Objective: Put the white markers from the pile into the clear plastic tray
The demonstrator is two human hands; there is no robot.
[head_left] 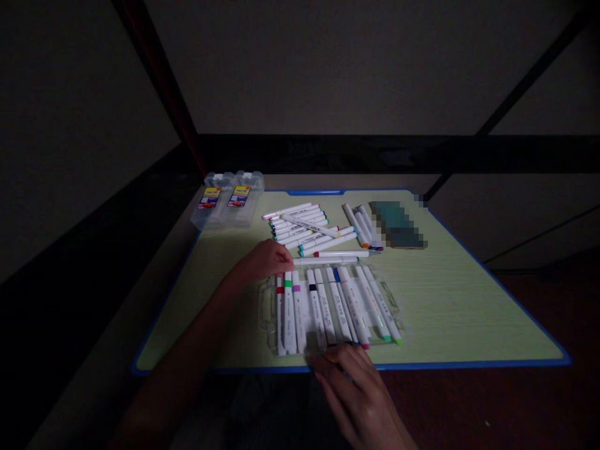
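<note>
A clear plastic case lies near the front edge with a row of white markers in it. My left hand is at its far left corner, fingers closed at the top end of a green-banded marker. Beside that one is a purple-banded marker, and further right a black-banded marker. At the case's near edge my right hand has its fingers bent and drawn together by the lower marker ends. A small teal bit shows between those fingers; what it belongs to is hidden.
Beyond the case lies a loose pile of white markers, with a few thicker markers to its right. Two clear boxes with labels are at the far left. A blurred-out flat dark object lies right. Blue trim edges the table.
</note>
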